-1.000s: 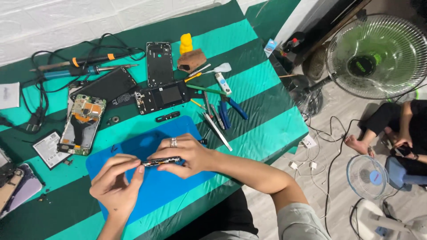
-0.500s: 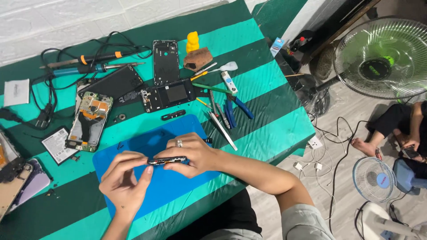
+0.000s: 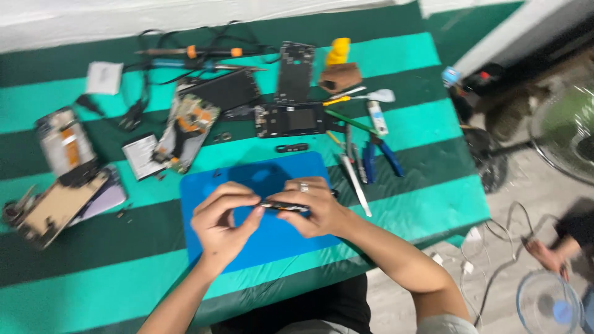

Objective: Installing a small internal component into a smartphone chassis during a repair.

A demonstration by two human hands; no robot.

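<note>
Both my hands hold one small dark phone part (image 3: 283,206), a thin flat piece, just above a blue work mat (image 3: 260,173). My left hand (image 3: 224,224) pinches its left end with thumb and fingers. My right hand (image 3: 310,209), with a ring on one finger, grips its right end. The frame is blurred, so the part's detail is unclear. A short dark strip (image 3: 292,148) lies on the cloth just beyond the mat.
The table has a green striped cloth (image 3: 421,204). Opened phones (image 3: 185,131), a dark phone frame (image 3: 291,119), a soldering iron (image 3: 192,53), tweezers and pliers (image 3: 371,158) lie beyond the mat. More phone shells (image 3: 59,204) sit left. Fans (image 3: 566,127) and another person's foot (image 3: 547,255) are right.
The camera view has swung to the right and blurred. Both hands stay on the small part over the mat, in about the same grip.
</note>
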